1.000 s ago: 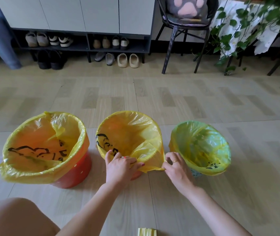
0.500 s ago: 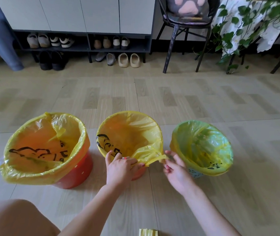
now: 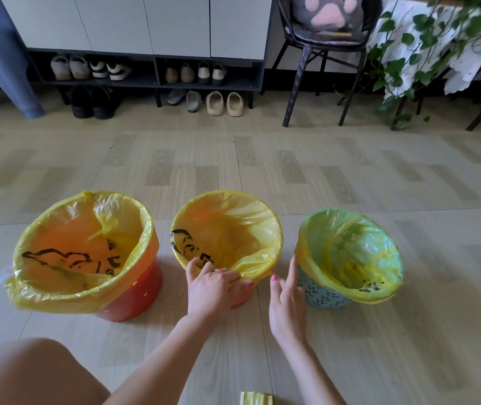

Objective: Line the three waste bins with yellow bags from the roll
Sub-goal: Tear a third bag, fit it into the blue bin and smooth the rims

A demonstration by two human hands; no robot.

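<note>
Three bins stand in a row on the floor, each with a yellow bag over its rim. The large red bin point(image 3: 134, 299) is at the left, a smaller red bin point(image 3: 243, 296) in the middle, a teal patterned bin point(image 3: 321, 296) at the right. My left hand point(image 3: 213, 287) rests on the near rim of the middle bin, its fingers pressing the yellow bag point(image 3: 259, 258) folded over the edge. My right hand point(image 3: 287, 299) hovers between the middle and teal bins with its fingers straight, holding nothing. The roll of yellow bags point(image 3: 256, 399) lies at the bottom edge.
My bare knee point(image 3: 29, 372) fills the lower left corner. At the back stand a shoe rack point(image 3: 151, 80) with several pairs, a black chair point(image 3: 321, 54) and a trailing green plant point(image 3: 414, 54). A grey stool leg point(image 3: 2, 68) is at the far left.
My right hand has let go of the pulled-out corner of the middle bag and opened. The corner now lies folded down over the rim. My left hand stayed on the rim.
</note>
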